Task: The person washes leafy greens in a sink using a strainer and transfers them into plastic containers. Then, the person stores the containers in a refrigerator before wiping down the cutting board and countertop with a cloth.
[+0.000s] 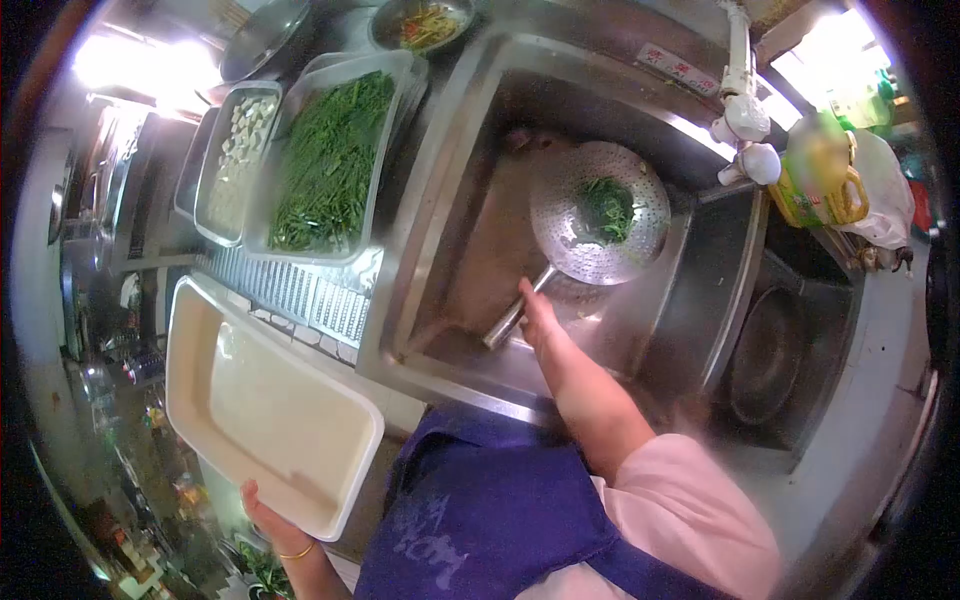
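Observation:
My left hand (268,518), with a gold-coloured bangle at the wrist, grips the near rim of a cream-coloured rectangular tub (285,400). The tub is tilted and nothing shows inside it. My right hand (536,316) is at the metal handle of a large perforated strainer (640,225), its thumb side over the handle and the other fingers mostly hidden. Chopped green vegetables (605,210) lie in the bowl of the strainer. The strainer sits in or just above a stainless steel sink (480,240).
Left of the sink stand a clear tub of cut greens (335,165) and a tub of white cubes (240,155). A metal bowl (420,25) is behind them. A pipe (740,110) and a yellow jug (815,190) are at the right. A dark round pan (770,355) lies beside the sink.

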Demonstrator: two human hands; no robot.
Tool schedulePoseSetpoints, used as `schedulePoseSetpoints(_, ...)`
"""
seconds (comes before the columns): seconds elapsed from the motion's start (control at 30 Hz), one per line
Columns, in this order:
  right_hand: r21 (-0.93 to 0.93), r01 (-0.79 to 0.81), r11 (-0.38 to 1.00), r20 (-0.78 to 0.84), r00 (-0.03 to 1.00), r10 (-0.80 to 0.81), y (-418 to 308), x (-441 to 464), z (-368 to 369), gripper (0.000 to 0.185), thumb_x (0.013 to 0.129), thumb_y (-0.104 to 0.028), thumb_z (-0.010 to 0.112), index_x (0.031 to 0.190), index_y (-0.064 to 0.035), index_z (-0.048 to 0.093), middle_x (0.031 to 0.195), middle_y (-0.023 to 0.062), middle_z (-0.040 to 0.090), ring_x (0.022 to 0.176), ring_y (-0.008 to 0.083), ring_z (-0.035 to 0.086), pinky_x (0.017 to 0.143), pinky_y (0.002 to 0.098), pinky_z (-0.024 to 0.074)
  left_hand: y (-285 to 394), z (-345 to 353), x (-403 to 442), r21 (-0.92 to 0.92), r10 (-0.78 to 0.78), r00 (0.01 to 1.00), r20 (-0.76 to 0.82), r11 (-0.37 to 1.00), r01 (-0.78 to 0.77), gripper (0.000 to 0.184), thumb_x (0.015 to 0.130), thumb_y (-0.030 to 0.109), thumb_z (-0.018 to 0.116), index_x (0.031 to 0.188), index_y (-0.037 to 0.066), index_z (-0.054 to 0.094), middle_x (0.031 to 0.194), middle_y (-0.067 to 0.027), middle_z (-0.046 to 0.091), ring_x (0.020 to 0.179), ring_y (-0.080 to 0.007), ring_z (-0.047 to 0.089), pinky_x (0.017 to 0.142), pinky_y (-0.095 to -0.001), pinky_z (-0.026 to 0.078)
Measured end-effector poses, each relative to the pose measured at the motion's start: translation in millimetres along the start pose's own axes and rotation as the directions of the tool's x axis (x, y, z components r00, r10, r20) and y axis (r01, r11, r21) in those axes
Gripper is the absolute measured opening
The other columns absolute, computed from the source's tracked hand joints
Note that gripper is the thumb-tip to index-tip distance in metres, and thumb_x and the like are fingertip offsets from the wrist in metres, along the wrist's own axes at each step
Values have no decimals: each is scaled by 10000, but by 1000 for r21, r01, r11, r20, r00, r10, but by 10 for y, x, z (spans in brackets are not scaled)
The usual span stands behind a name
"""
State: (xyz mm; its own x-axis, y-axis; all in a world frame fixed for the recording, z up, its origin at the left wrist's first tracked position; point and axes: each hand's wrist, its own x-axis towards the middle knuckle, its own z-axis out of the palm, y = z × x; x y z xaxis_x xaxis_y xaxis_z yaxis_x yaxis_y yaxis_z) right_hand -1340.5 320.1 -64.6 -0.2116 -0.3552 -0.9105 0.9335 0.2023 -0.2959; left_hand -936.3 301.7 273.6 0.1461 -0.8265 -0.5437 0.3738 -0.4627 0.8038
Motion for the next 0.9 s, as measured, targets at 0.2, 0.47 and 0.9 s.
schedulePoseSetpoints(0.2,135,97,986,52,993,-105,-375,-330,-65,116,850,-124,561,869,-54,470,665,71,502,572,192,512,517,351,494,-152,-102,-91,9,23,999,-25,1000,-23,618,783,310,503,1313,15,384,1231,-144,507,1094,-294,510,899,-417,445)
schedulePoseSetpoints(0.47,-545,38,838,-30,997,-64,-898,-1881,-803,119,781,-138,571,730,-42,524,583,60,518,476,170,508,458,320,445,-347,-537,149,-101,-62,982,176,992,81,613,778,303,493,1312,22,386,1236,-141,503,1122,-304,494,936,-424,422)
schedulePoseSetpoints(0.9,-630,285,722,87,950,-299,-72,-3798,-1103,369,747,-89,554,1087,31,474,636,54,505,457,142,503,420,284,429,-1458,-424,421,-57,-460,862,211,875,481,443,815,234,455,1196,8,447,1116,-144,548,1028,-302,547,894,-441,453)
